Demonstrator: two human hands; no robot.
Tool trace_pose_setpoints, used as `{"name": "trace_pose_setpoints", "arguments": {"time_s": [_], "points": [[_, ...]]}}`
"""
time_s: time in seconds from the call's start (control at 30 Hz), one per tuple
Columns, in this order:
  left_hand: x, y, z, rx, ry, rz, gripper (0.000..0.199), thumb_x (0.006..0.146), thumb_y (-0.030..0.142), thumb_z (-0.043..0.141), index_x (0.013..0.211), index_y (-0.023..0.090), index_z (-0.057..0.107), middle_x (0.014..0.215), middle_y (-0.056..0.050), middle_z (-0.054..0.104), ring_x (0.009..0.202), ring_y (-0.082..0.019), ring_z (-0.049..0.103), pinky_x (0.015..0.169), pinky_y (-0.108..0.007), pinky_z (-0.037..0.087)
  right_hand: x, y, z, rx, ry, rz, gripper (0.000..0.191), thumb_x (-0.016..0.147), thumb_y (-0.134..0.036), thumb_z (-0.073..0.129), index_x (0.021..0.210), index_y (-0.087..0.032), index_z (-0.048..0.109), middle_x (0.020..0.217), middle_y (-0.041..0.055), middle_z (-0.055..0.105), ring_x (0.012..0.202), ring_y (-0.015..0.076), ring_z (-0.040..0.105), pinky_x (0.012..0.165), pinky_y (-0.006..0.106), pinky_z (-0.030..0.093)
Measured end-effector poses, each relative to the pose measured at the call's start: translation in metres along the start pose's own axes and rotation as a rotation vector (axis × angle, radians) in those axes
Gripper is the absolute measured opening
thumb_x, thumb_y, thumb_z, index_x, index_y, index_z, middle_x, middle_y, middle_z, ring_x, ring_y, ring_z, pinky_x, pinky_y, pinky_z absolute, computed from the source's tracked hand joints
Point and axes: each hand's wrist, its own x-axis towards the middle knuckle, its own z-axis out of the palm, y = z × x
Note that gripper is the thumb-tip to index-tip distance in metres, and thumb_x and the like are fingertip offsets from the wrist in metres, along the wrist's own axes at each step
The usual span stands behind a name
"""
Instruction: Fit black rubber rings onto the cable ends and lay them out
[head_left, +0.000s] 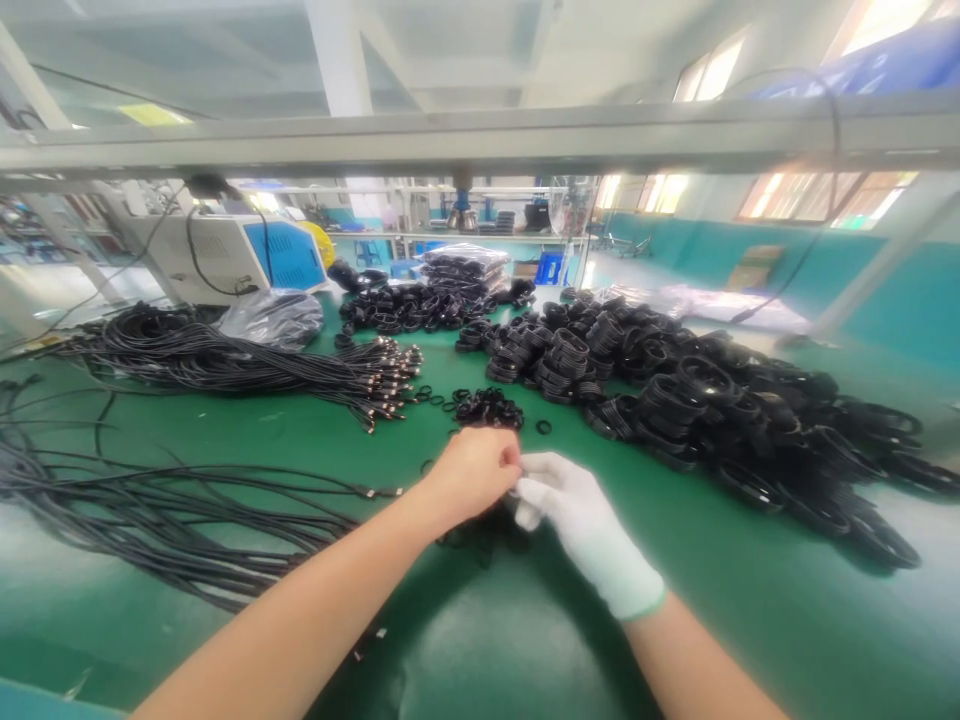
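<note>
My bare left hand (480,468) is closed, its fingertips pinched together against the fingers of my right hand (566,505), which wears a white knit glove. Both hands meet above the green table, and whatever lies between the fingertips is too small or hidden to name. Just beyond them sits a small heap of black rings (489,408), with one loose ring (544,427) to its right. Beneath the hands, more dark pieces show only in part. To the left, a bundle of black cables (300,370) ends in metal-tipped connectors (386,375).
Large piles of black coiled loops (675,390) cover the right side. Further black pieces (405,305) lie at the back. More cables (187,530) spread at the front left. A white and blue machine (232,255) stands behind a plastic bag (274,318). A shelf beam (480,140) crosses overhead.
</note>
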Motion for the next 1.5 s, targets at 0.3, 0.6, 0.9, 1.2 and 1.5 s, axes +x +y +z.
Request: {"name": "trace_pose_setpoints", "arguments": {"time_s": [0.3,0.6,0.9,1.2,1.5], "points": [[-0.027,-0.012,0.003,-0.771,-0.079,-0.095,0.009,0.069,0.016,0.055,0.078,0.016,0.055,0.063,0.003,0.056,0.056,-0.009,0.053,0.055,-0.021,0.043,-0.002,0.009,0.007,0.136,-0.062,0.024,0.020,0.070,-0.027,0.067,0.079,-0.011,0.060,0.061,0.0050,0.065,0.046,0.0145,0.059,0.045,0.026,0.047],[-0.041,-0.002,0.007,-0.235,0.262,0.110,0.015,0.079,0.013,0.048,0.076,0.020,0.061,0.076,0.003,0.062,0.069,-0.011,0.054,0.066,-0.022,0.041,-0.007,0.007,0.013,0.252,-0.114,0.019,0.015,0.076,-0.026,0.065,0.077,-0.011,0.060,0.066,0.0045,0.065,0.048,0.0111,0.057,0.049,0.024,0.045],[-0.046,0.001,0.023,-0.019,0.391,0.121,0.017,0.083,0.012,0.044,0.075,0.017,0.058,0.075,-0.001,0.063,0.068,-0.013,0.055,0.066,-0.024,0.040,-0.007,0.009,0.016,0.281,-0.088,0.015,0.025,0.077,-0.034,0.064,0.083,-0.010,0.062,0.062,0.0064,0.066,0.054,0.0153,0.061,0.053,0.027,0.049],[-0.041,-0.020,-0.009,-0.052,0.411,-0.115,0.011,0.081,0.020,0.045,0.076,0.020,0.055,0.072,0.002,0.061,0.066,-0.013,0.055,0.062,-0.022,0.040,-0.005,0.005,0.012,0.144,-0.005,0.043,0.027,0.071,-0.037,0.069,0.076,-0.012,0.059,0.066,0.0060,0.066,0.052,0.0154,0.063,0.050,0.025,0.050],[-0.048,-0.009,-0.004,0.067,0.214,-0.099,0.014,0.080,0.018,0.048,0.075,0.022,0.060,0.078,0.001,0.063,0.069,-0.014,0.056,0.061,-0.023,0.038,-0.005,0.000,0.014,-0.111,0.098,0.101,0.024,0.071,-0.037,0.061,0.070,-0.014,0.056,0.049,0.0035,0.062,0.045,0.0155,0.059,0.046,0.026,0.048]]}}
